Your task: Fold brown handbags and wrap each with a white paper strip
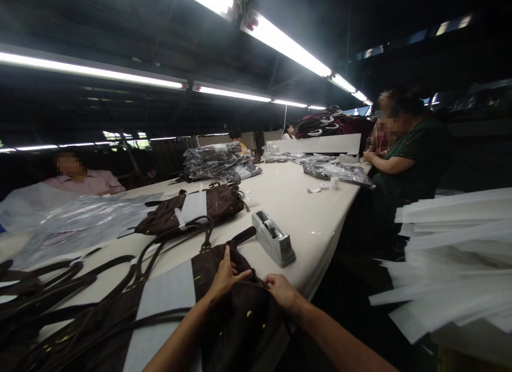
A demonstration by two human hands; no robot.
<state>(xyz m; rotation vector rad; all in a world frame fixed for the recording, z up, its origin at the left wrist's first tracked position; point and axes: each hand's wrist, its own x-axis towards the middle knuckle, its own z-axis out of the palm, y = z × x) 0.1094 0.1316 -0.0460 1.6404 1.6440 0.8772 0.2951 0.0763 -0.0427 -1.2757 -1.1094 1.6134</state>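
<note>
A dark brown bag (240, 318) with a white paper band (166, 302) around it lies at the near edge of the long white table (298, 206). My left hand (227, 276) rests on top of the bag, index finger stretched forward and thumb spread to the right. At the bag's right edge, my right hand (282, 291) pinches a thin dark strap or edge between thumb and fingers. Just beyond my hands stands a grey tape dispenser (274, 238). Another banded brown bag (216, 204) lies farther back on the left.
Plastic-wrapped bags (220, 161) are stacked beyond, with more wrapped ones (336, 172) at the far right edge. Clear plastic sheets (88, 222) spread at left beside a seated person. White sheets (460, 265) hang at right. A person in green (420, 153) stands at the far right side.
</note>
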